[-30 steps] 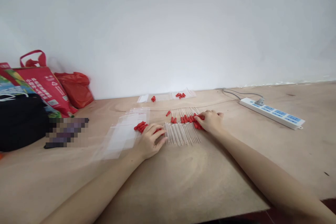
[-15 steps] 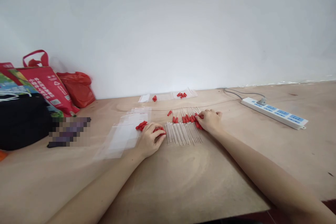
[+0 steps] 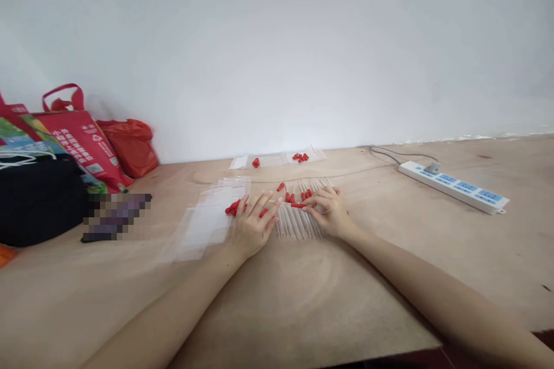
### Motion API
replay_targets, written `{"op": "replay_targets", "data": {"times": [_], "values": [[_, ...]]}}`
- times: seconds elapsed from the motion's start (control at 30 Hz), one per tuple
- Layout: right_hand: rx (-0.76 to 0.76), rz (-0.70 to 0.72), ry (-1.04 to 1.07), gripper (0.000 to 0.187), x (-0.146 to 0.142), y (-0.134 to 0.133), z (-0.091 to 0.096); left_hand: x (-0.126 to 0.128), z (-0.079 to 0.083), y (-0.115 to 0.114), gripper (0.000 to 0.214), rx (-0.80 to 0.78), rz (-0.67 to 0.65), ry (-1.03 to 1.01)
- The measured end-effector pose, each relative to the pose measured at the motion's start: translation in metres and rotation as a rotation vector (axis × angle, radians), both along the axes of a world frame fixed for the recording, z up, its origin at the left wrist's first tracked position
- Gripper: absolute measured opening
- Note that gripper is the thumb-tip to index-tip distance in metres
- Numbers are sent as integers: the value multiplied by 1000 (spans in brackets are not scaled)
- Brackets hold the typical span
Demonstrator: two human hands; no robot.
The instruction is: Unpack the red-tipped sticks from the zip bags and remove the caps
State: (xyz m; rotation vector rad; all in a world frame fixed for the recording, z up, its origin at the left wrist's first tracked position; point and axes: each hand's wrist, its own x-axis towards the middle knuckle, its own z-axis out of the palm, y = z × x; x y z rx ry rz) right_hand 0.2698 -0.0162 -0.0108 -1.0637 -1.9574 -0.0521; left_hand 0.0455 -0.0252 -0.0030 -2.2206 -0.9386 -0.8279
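Note:
Thumb and fingers of my right hand (image 3: 329, 210) pinch a red rubber dropper bulb (image 3: 296, 205), which points left above the row of clear thin tubes (image 3: 298, 223). More red bulbs (image 3: 290, 198) lie across the tubes' far part, partly hidden by that hand. My left hand (image 3: 255, 222) rests with fingers stretched and apart over a small heap of red bulbs (image 3: 234, 207), some showing between the fingers. One loose bulb (image 3: 281, 187) lies just beyond its fingertips. Under and left of this hand are flat clear zip bags (image 3: 203, 225) with white panels.
By the wall lie small clear bags (image 3: 272, 159) with red bulbs on them. A white power strip (image 3: 452, 184) with a plugged-in cord is at right. Red shopping bags (image 3: 86, 144), a black bag (image 3: 41, 199) and a blurred-out object (image 3: 116, 218) occupy the left.
My right hand has moved left and nearer, now with a bulb pinched in it. My left hand has flattened, its fingers stretching over the heap.

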Motion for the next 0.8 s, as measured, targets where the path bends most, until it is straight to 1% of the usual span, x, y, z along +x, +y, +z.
{"op": "replay_targets", "data": {"times": [0.1,0.2,0.3,0.43,0.53,0.63,0.8], "values": [[24,94,-7,13,-8,-6,-2,4,-1,0,26,4,-11,27],[33,141,-30,13,-11,-9,-2,7,-3,1,17,-15,-39,7],[71,114,-55,12,-13,-10,-3,9,-5,2,20,-29,-63,-15],[186,48,-120,22,-18,-10,-6,10,-4,1,20,2,-89,-16],[262,31,-188,16,-22,-10,-7,10,-4,-1,18,16,-112,8],[292,27,-226,15,-23,-12,-5,10,-3,-2,16,19,-126,19],[297,48,-275,18,-19,-14,-1,9,-2,-5,18,27,-153,17]]}}
